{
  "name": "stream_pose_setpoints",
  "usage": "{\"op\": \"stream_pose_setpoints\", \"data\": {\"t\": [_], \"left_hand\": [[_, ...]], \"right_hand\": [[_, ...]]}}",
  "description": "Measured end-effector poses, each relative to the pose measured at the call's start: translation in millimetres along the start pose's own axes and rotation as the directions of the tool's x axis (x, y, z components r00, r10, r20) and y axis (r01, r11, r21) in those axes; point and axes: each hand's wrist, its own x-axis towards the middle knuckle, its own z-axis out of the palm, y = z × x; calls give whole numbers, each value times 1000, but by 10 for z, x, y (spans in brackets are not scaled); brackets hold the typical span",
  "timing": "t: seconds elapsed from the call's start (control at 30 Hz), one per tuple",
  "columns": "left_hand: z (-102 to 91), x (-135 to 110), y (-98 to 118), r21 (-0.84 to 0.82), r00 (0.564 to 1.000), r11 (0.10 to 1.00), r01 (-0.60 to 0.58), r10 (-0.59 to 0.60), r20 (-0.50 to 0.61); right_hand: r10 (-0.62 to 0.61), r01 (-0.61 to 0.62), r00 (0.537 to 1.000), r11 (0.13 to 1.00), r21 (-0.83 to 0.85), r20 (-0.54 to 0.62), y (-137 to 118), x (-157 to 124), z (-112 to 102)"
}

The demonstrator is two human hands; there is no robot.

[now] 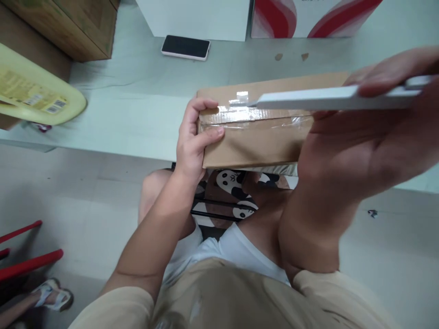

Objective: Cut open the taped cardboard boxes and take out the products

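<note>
A brown cardboard box (254, 141), sealed with clear tape, lies at the near edge of the pale table (137, 119). My left hand (195, 141) grips the box's left end, with the fingers over its top and the thumb on its front face. My right hand (373, 132) is raised close to the camera and closed round a long grey-white utility knife (318, 98). The knife's tip rests on the tape seam on the box's top.
A dark phone (185, 47) lies at the back of the table in front of a white box (199, 18) and a red-and-white box (308, 16). Brown cartons (68, 27) and a yellow package (37, 93) are at the left. A sandalled foot (55, 297) shows at bottom left.
</note>
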Motion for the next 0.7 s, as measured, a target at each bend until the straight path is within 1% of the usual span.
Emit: {"op": "stream_pose_setpoints", "data": {"t": [0.07, 0.1, 0.17, 0.23, 0.27, 0.4, 0.47, 0.53, 0.6, 0.7], "left_hand": [[-4, 3, -16, 30, 999, 999, -31, 31, 9], [-3, 4, -19, 38, 999, 998, -42, 42, 12], [4, 9, -17, 46, 998, 997, -55, 54, 19], [14, 17, -10, 45, 998, 998, -54, 54, 20], [19, 21, -7, 43, 999, 998, -52, 51, 13], [33, 33, -13, 40, 999, 998, -40, 41, -10], [33, 36, -27, 42, 999, 998, -45, 45, -4], [26, 45, -44, 42, 999, 998, -50, 50, -4], [15, 59, -64, 37, 999, 998, -52, 52, -2], [-2, 79, -90, 41, 998, 997, -65, 64, 20]], "right_hand": [[-130, 151, 975, 982, 113, -178, 39, 11, 65], [-163, 197, 962, 970, 146, -217, 55, 8, 76], [-208, 247, 954, 953, 176, -216, 75, -13, 73], [-225, 267, 947, 948, 171, -231, 69, -46, 57], [-230, 272, 944, 948, 165, -238, 55, -64, 49], [-174, 198, 971, 970, 141, -165, -60, -137, 27], [-170, 176, 979, 984, 41, -108, -125, -166, 36], [-198, 192, 977, 978, -78, -83, -165, -175, 66], [-200, 192, 975, 978, -85, -92, -168, -163, 106], [-164, 165, 971, 986, -5, -173, -138, -127, 152]]}}
